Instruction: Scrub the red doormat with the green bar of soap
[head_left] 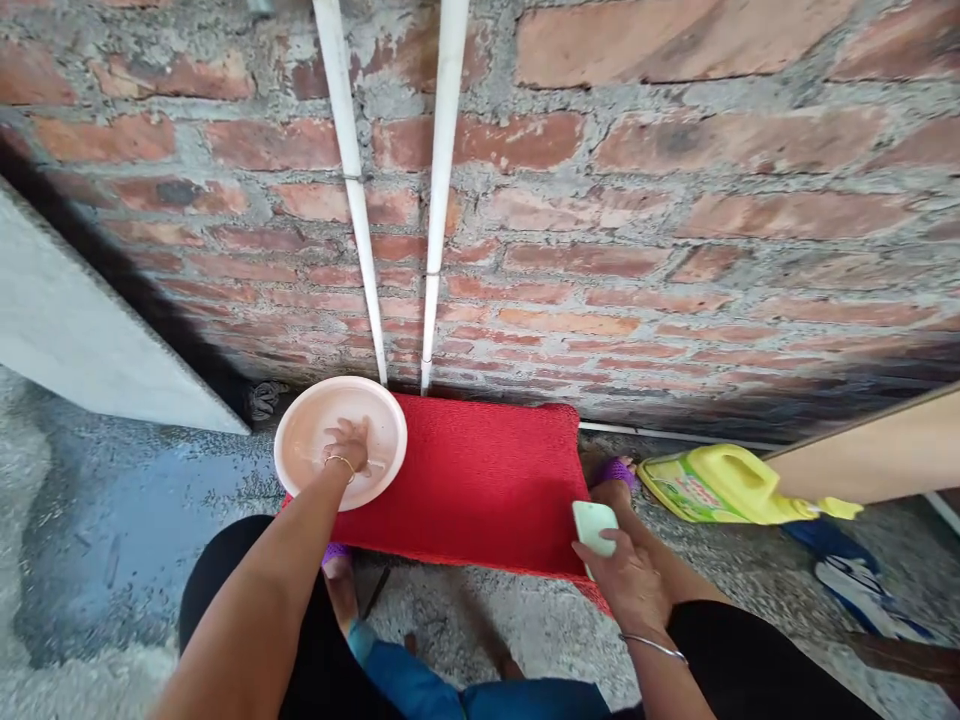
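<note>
My left hand [349,444] reaches into a pale pink basin [301,440], its fingers spread near the bottom. The basin appears to hold some clear water. It rests on the left end of a low bench covered with a red cloth [480,480]. At the cloth's right front corner, my right hand [634,578] grips a pale green block [597,526] with rounded corners. Whether the block is soap or a brush back I cannot tell. Its underside is hidden.
A yellow jug [720,484] lies on its side at the right, with a blue and white shoe [862,590] beyond it. Two white pipes [444,150] run up the brick wall [630,220]. A pale slab [97,310] leans at the left by wet floor [150,530].
</note>
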